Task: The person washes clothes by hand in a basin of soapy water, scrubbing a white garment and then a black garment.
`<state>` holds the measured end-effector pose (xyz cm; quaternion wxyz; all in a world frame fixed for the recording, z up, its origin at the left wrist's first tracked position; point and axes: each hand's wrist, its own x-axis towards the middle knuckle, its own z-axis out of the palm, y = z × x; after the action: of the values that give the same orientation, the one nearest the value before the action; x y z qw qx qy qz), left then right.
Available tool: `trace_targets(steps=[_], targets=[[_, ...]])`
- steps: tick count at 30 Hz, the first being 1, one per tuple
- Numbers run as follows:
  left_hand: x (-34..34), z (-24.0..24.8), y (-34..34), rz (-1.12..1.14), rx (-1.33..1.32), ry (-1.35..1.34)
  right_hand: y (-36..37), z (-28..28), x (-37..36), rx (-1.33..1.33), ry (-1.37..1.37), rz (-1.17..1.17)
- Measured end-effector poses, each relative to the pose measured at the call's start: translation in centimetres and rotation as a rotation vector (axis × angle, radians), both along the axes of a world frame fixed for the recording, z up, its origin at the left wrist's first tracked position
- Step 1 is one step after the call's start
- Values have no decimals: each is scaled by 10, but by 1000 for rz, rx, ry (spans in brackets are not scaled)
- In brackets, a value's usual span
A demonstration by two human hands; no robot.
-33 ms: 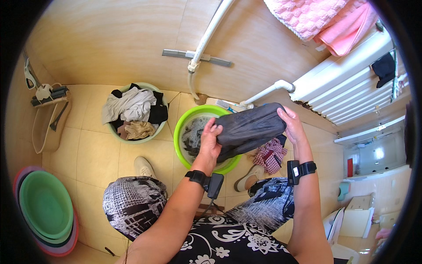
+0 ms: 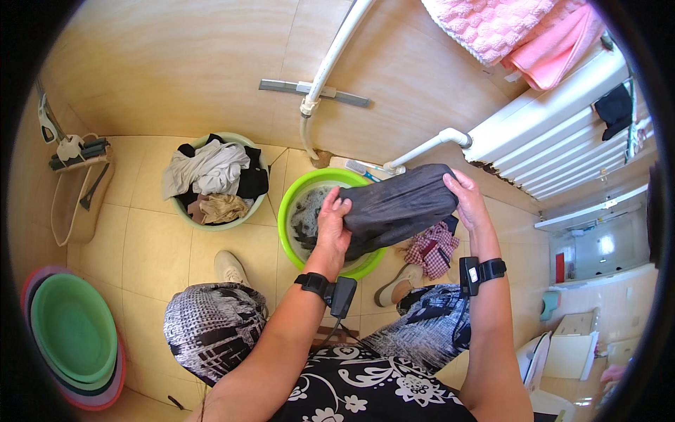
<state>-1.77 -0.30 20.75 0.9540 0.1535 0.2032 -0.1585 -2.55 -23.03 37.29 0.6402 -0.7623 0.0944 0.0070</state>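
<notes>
A wet-looking dark grey garment (image 2: 401, 206) is stretched between my two hands above a bright green basin (image 2: 284, 232); its exact kind does not show. My left hand (image 2: 333, 225) grips the left end, over the basin. At the upper right corner, my right hand (image 2: 465, 200) pinches the cloth between thumb and fingers. Foamy water (image 2: 307, 214) with dark cloth in it fills the basin, partly hidden by my left hand and the garment. Behind the basin, a scrub brush (image 2: 360, 169) lies by the wall.
A pale green tub (image 2: 261, 204) heaped with clothes stands to the left. Red-checked cloth (image 2: 430, 252) lies on the floor at the right. Nested basins (image 2: 74, 327) sit at the lower left, below a mop bucket (image 2: 77, 204). A white radiator (image 2: 555, 133) and pipe (image 2: 422, 149) line the wall.
My left hand has shifted very slightly left with its end of the garment. Everything else looks the same.
</notes>
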Motion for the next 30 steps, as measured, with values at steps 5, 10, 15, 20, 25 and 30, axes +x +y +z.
trace_targets(steps=[5,10,15,20,25,30], targets=[[6,-3,12,75,28,-73,1,-8,3,-11,-7,-61],[19,-27,40,-347,1206,-340,35,-19,18,37,156,51],[20,28,30,-98,1340,-1003,65,-46,32,-151,267,383],[36,40,30,-375,765,-750,85,-68,39,-21,86,454],[37,73,52,-166,312,-491,96,-164,6,-585,272,565],[57,72,89,30,242,-380,49,-193,-29,-270,471,338]])
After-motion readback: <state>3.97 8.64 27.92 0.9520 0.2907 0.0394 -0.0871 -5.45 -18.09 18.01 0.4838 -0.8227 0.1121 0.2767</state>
